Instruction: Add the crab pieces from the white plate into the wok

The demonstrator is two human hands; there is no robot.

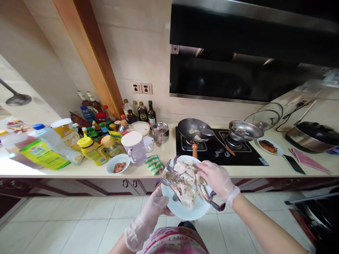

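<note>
A pale plate (182, 214) of cut crab pieces (188, 195) is held out above the floor, just in front of the counter edge. My left hand (156, 206), in a clear plastic glove, grips the plate's left rim from the side and below. Dark-tipped crab legs hang over the rim on both sides. My right hand (218, 180), gloved too, reaches over the right side of the plate with its fingers closed on a crab piece (201, 185). Beyond the plate, a wok (194, 128) with a little food in it sits on the left burner.
A spatula (225, 141) rests across the wok, its handle over the black cooktop (249, 158). A metal bowl (245, 131) stands on the right burner. Left along the counter are a bowl of meat (118, 164), a lidded pitcher (134, 148), a green-striped cloth (154, 165) and several bottles.
</note>
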